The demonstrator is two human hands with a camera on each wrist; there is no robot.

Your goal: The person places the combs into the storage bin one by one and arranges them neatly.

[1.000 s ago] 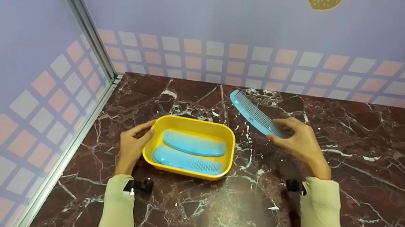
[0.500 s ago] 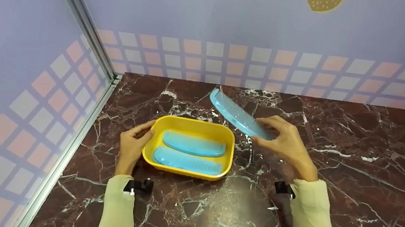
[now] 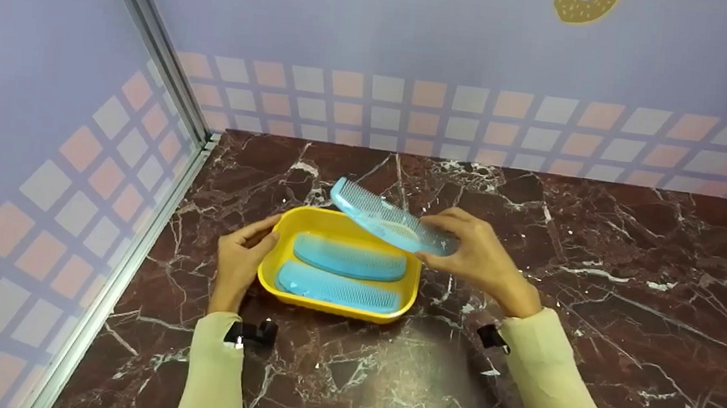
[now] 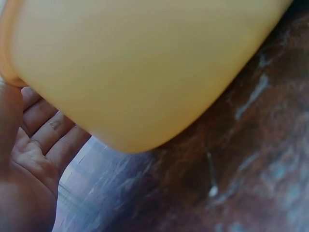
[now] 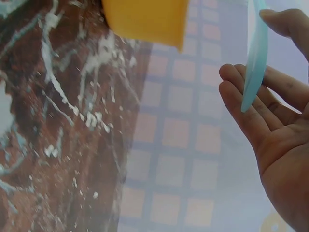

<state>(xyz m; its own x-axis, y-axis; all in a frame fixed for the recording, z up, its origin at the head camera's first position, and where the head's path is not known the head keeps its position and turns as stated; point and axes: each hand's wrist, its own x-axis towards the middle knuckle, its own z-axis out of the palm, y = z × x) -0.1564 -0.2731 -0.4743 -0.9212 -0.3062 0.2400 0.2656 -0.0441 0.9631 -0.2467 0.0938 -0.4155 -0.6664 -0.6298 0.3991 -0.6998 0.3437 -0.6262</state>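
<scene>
My right hand (image 3: pixel 476 253) pinches one end of a translucent blue comb (image 3: pixel 378 220), thumb on one side and fingers on the other. The comb is tilted, its free end up and to the left, overlapping the back rim of the yellow basin (image 3: pixel 408 303) in the head view. Two more blue combs, a rear comb (image 3: pixel 347 260) and a front comb (image 3: pixel 334 289), lie side by side inside the basin. At the basin's left end my left hand (image 3: pixel 241 259) grips the rim between thumb and fingers. In the right wrist view the held comb (image 5: pixel 257 58) appears edge-on.
The basin stands on a dark red marbled tabletop (image 3: pixel 631 293) with white veins. A purple wall (image 3: pixel 381 37) with pink and white squares rises behind it, and a similar panel (image 3: pixel 27 128) with a metal edge strip (image 3: pixel 129 247) bounds the left side.
My right hand has carried its comb leftward from beside the basin to over the basin's back right rim, bringing the free end lower. The left hand keeps its grip on the rim.
</scene>
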